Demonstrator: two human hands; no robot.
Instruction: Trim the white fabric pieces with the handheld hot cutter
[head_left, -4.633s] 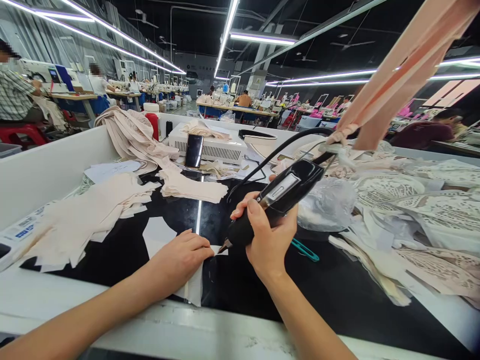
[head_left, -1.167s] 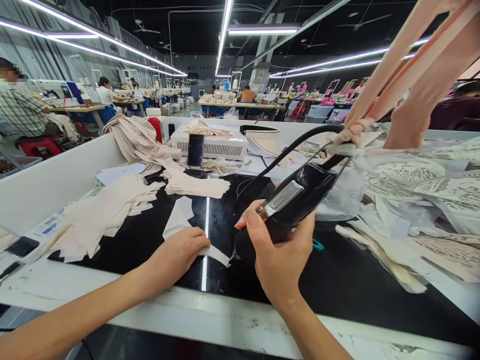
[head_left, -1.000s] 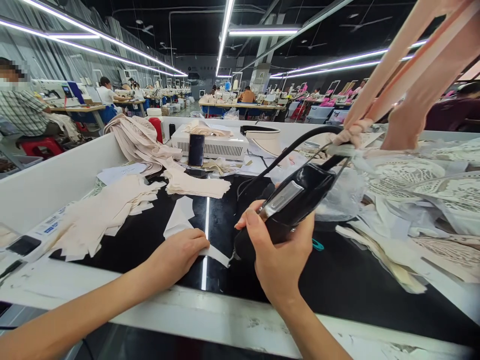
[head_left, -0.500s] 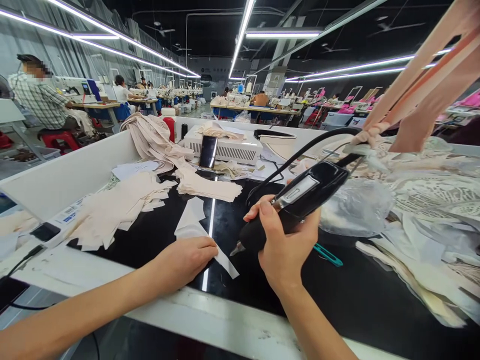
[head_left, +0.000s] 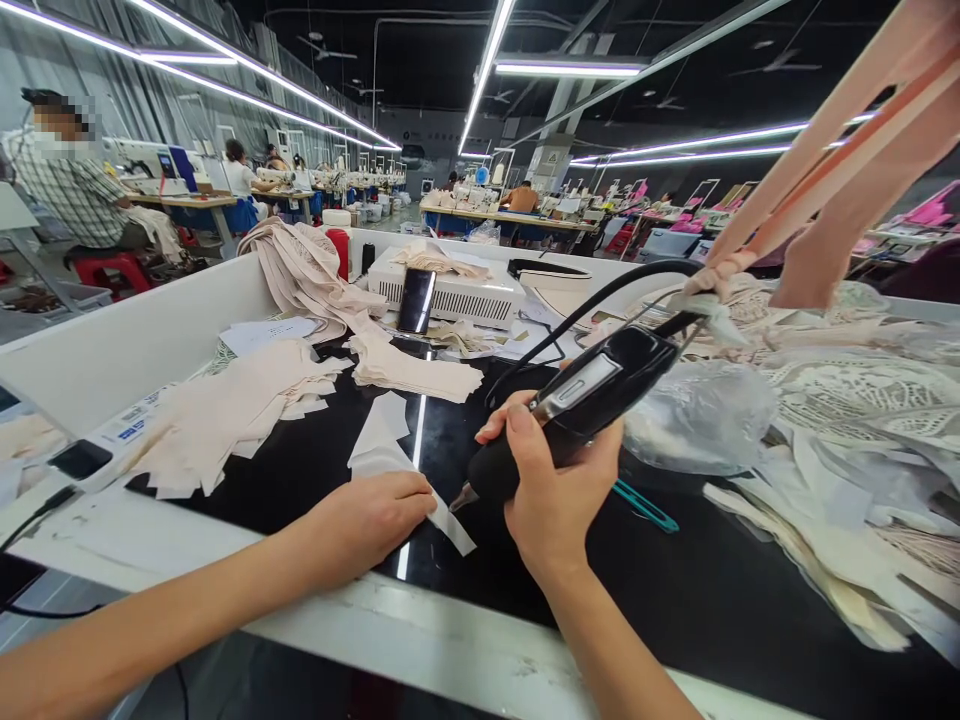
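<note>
A white fabric piece (head_left: 381, 440) lies on the glossy black worktop (head_left: 645, 600), its narrow strip running out past my left hand (head_left: 382, 525). That hand is closed with thumb and fingers on the strip. My right hand (head_left: 562, 480) is wrapped round a black corded hand tool (head_left: 600, 385) with a pointed metal tip. The tool slants down to the left, and its tip is at the strip's edge, just right of my left fingers; whether they touch I cannot tell. Pinkish fabric bands (head_left: 810, 190) are tied to the tool's rear end.
Stacked beige cut pieces (head_left: 225, 410) and another beige stack (head_left: 412, 370) lie behind my left hand. A phone (head_left: 416, 300) leans on a white vented box (head_left: 465, 290). To the right are a clear plastic bag (head_left: 697, 415), a teal tool (head_left: 646, 505) and lace pieces (head_left: 862, 400).
My right hand has brought the tool slightly left, so its tip is closer to the strip. My left hand keeps its hold on the fabric almost unmoved.
</note>
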